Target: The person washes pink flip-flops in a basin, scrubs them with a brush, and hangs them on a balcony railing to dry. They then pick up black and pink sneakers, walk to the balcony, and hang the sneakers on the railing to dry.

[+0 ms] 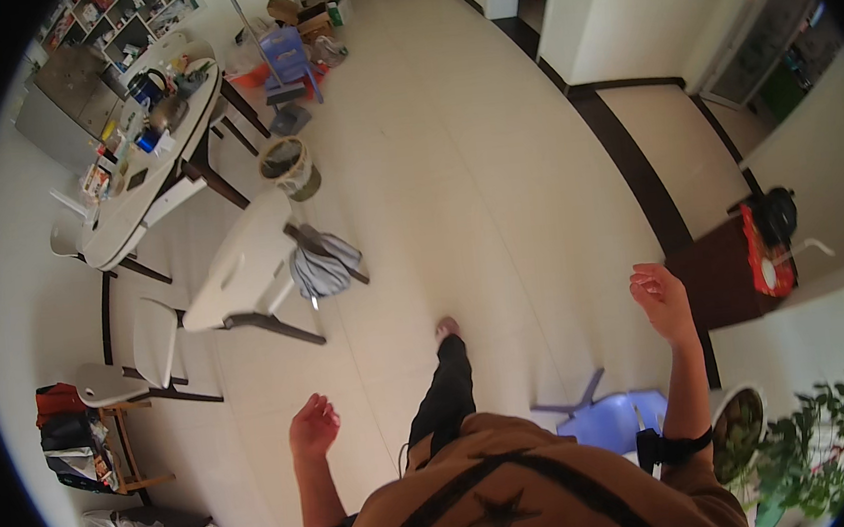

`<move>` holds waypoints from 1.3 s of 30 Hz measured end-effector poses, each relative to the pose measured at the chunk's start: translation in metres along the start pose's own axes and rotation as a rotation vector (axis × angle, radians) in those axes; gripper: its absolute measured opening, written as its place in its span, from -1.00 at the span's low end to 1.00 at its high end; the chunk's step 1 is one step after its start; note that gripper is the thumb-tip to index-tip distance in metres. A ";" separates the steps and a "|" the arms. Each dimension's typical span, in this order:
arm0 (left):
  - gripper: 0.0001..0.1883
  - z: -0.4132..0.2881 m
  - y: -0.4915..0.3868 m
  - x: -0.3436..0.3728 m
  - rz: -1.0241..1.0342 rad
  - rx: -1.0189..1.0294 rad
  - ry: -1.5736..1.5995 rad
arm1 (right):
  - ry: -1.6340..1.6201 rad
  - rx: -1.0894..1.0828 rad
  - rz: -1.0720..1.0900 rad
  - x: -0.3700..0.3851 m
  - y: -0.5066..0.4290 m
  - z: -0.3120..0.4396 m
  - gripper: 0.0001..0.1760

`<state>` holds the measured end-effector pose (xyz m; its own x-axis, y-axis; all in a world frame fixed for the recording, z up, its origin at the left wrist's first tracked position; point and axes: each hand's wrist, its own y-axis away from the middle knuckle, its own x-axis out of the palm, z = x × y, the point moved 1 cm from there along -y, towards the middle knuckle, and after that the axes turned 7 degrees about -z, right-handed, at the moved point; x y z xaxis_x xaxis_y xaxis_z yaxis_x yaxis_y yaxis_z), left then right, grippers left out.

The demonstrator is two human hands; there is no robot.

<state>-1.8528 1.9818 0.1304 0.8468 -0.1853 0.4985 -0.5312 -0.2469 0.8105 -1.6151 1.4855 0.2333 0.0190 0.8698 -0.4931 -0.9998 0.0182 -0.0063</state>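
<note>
My left hand [316, 425] hangs over the pale tiled floor [417, 211], its fingers loosely curled with nothing in them. To its upper left stand a white chair [238, 268] with dark legs and a grey cloth [324, 263] draped on it. My right hand [660, 301] is raised on the other side, half curled and also holding nothing. Beyond its fingers, a dark brown cabinet or box [717, 275] carries a red package [764, 256]. Below my right forearm is a small purple plastic chair [609, 422]. One foot [447, 327] shows ahead of me.
An oval dining table [136, 217] loaded with household items stands at upper left, a trash bin [292, 169] near it. Farther back are a broom [257, 41] and a blue plastic chair [285, 53]. A leafy potted plant [806, 433] is at lower right.
</note>
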 end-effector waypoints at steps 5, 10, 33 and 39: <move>-0.89 -0.033 -0.104 0.142 0.059 0.014 -0.070 | -0.014 0.072 -0.043 0.029 -0.107 0.016 -0.73; -0.87 -0.062 -0.199 0.320 0.231 -0.011 -0.391 | 0.017 0.172 -0.321 0.001 -0.186 0.001 -0.70; -0.83 -0.241 -0.645 0.738 0.155 -0.234 -0.446 | -0.187 -0.181 -0.013 0.191 -0.873 0.091 -0.64; -0.82 -0.143 -0.713 0.996 0.546 -0.282 -0.482 | -0.101 -0.062 -0.131 0.154 -0.975 0.069 -0.65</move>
<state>-0.6268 2.1090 0.0929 0.3280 -0.6197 0.7130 -0.7876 0.2374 0.5686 -0.6370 1.6360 0.2238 0.1462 0.9073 -0.3942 -0.9870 0.1070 -0.1199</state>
